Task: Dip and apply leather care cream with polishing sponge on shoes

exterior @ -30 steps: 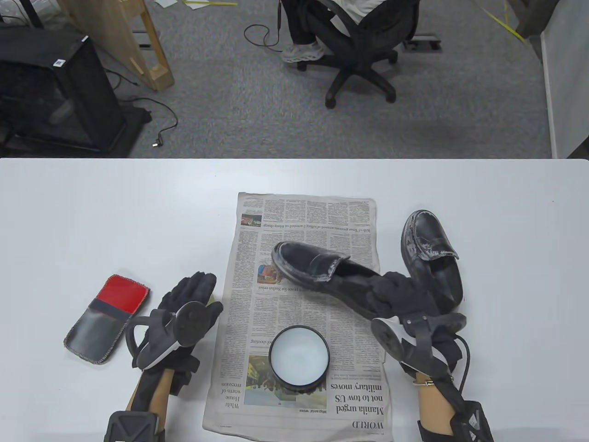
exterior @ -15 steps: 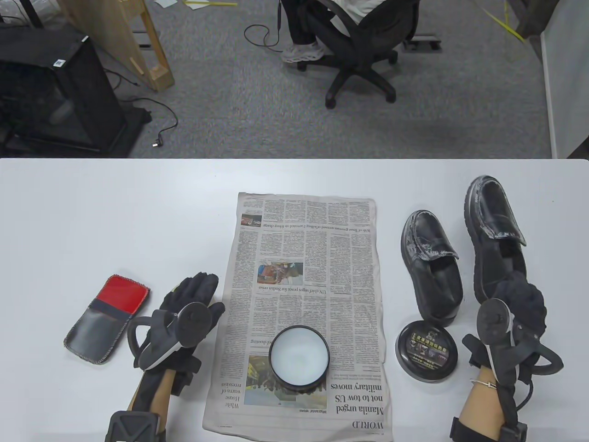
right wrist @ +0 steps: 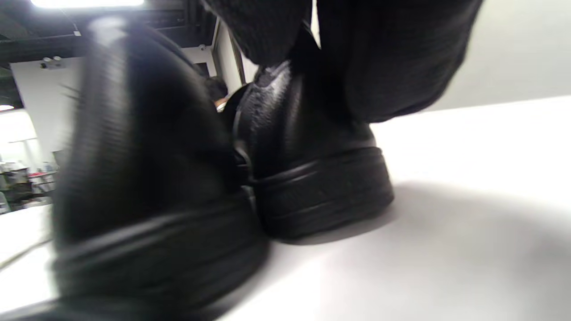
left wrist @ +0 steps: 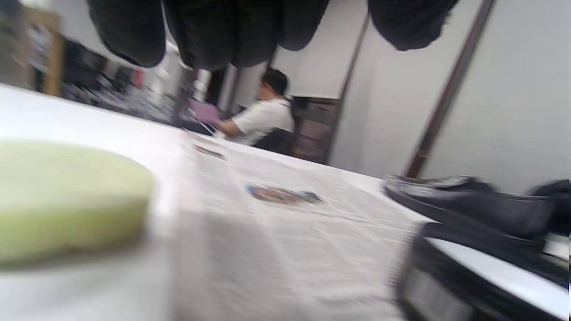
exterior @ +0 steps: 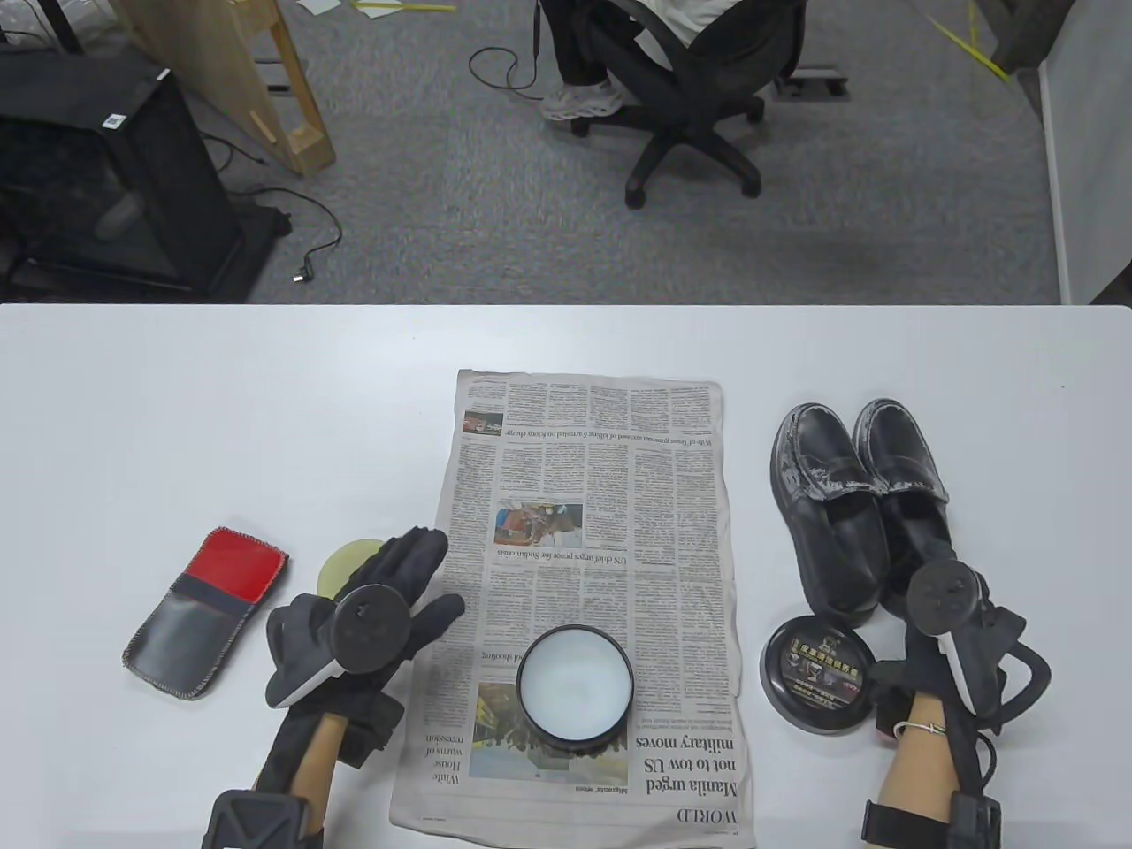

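Two black leather shoes smeared with white cream stand side by side on the table at the right: one shoe [exterior: 827, 513] and, to its right, the second shoe [exterior: 902, 473]. My right hand [exterior: 936, 555] grips the second shoe's heel [right wrist: 312, 156], with its fingers [right wrist: 392, 58] over the heel's top edge. The open cream tin [exterior: 575, 685] sits on the newspaper [exterior: 584, 495]. A yellow-green sponge [exterior: 340, 562] lies just left of the paper, large and blurred in the left wrist view [left wrist: 67, 196]. My left hand [exterior: 424, 575] hovers open beside it, fingers straight.
The tin's black lid [exterior: 822, 676] lies in front of the shoes, close to my right wrist. A red and grey pouch [exterior: 208, 610] lies at the far left. Past the table's far edge a person sits on an office chair [exterior: 690, 97].
My right hand carried the second shoe off the newspaper to the right and set it beside the other shoe. My left hand shifted right, uncovering the sponge.
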